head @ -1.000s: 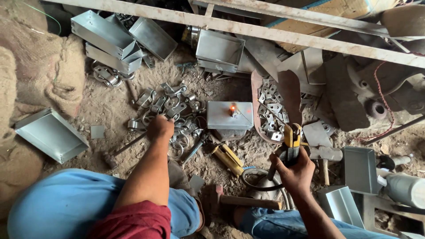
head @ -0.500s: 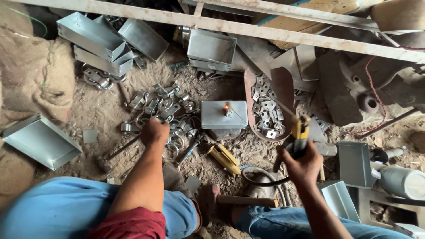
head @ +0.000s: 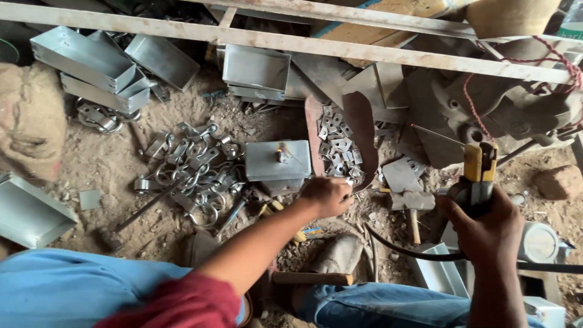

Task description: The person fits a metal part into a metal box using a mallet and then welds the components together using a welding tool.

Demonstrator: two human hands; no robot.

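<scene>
On dirt floor, seen from above:
left hand (head: pixel 328 195): fingers curled together at lower edge of rusty tray (head: pixel 364 130), touching small metal plates (head: pixel 336 143); can't tell if one is pinched
right hand (head: pixel 486 228): fist clamped on yellow electrode holder (head: pixel 480 173), thin rod (head: pixel 437 136) sticking out up-left, black cable (head: pixel 413 250) trailing down
metal box (head: pixel 278 161): just left of tray
ring clamps (head: pixel 191 173): pile further left, apart from both hands

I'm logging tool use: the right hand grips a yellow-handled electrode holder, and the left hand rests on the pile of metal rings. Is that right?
Not quite. In the head view the right hand does grip the yellow-handled electrode holder, but the left hand is at the curved tray of small flat plates, not on the pile of metal rings farther left.
</scene>
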